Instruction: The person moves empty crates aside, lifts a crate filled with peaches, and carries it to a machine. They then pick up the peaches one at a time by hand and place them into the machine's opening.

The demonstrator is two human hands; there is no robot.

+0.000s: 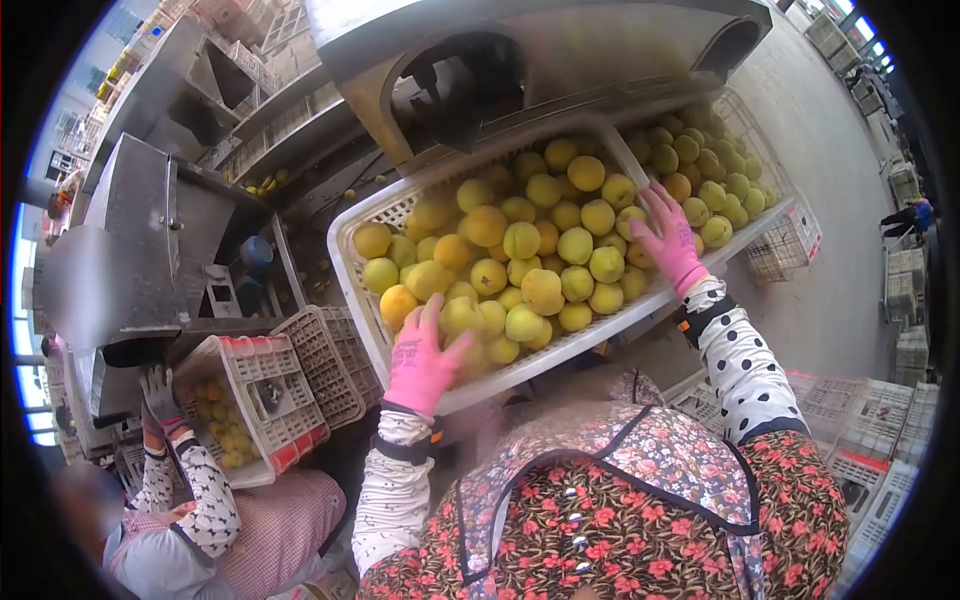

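Packing shed, metal hopper (520, 60) far: crate (352, 262) tilted, fruit (520, 240) unspilled; left hand (420, 360) grips near rim, right hand (668, 238) grips right rim.

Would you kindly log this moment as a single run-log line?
left hand: grips near rim of crate | right hand: on far rim, touching yellow fruit | co-worker's gloved hand: on smaller crate

Print on both pink gloves (420, 360) is too blurred to read, perhaps a brand
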